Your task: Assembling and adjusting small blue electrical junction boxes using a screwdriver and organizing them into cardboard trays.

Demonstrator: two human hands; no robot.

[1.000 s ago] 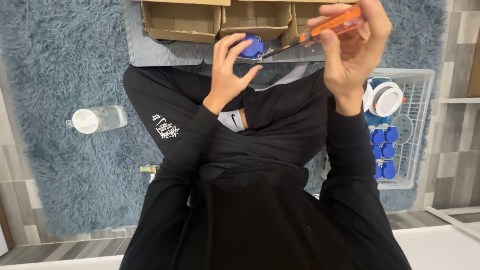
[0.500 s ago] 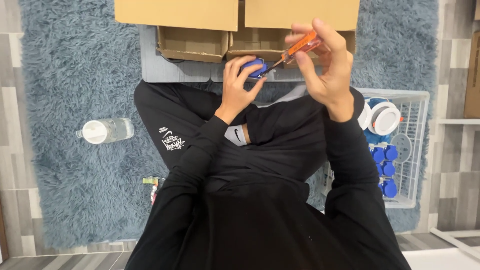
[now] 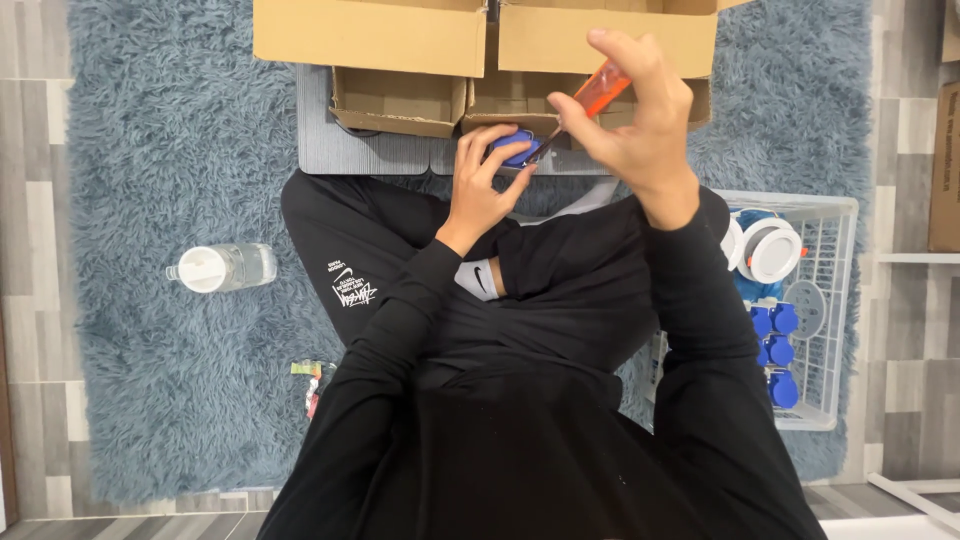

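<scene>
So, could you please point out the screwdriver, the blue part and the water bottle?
screwdriver (image 3: 600,90): head view, on its orange handle.
blue part (image 3: 514,147): head view, on its top between the fingers.
water bottle (image 3: 240,267): head view, on its clear body.

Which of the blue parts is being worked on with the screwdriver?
The blue part gripped in the left hand, touched by the orange screwdriver in the right hand; the other blue parts lie in the white basket.
</scene>
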